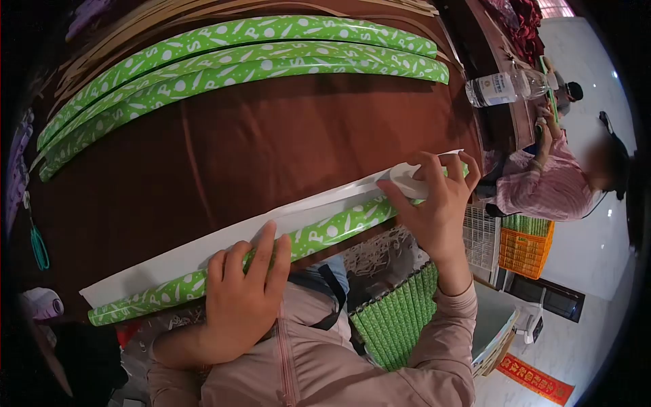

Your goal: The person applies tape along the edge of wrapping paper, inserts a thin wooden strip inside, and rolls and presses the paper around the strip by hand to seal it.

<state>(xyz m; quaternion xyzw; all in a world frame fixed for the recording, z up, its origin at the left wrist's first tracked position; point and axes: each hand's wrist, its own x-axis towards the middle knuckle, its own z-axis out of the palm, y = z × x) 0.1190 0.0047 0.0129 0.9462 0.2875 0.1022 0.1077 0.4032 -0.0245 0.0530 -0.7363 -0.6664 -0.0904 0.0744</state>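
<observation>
A green patterned paper tube (pixel 332 229) lies partly rolled along the near edge of a brown table (pixel 305 129), its white inner face (pixel 159 272) showing beyond; the left hand (pixel 243 295) rests across it, fingers outstretched and spread; the right hand (pixel 434 193), near the tube's right end, pinches a small white roll (pixel 405 180) between thumb and fingers; slack or uneven left-hand pressure could let the paper unroll or skew.

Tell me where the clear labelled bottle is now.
In the head view, the labelled bottle is at upper right, just right of the ends of the far green rolls and above the right hand.
</observation>
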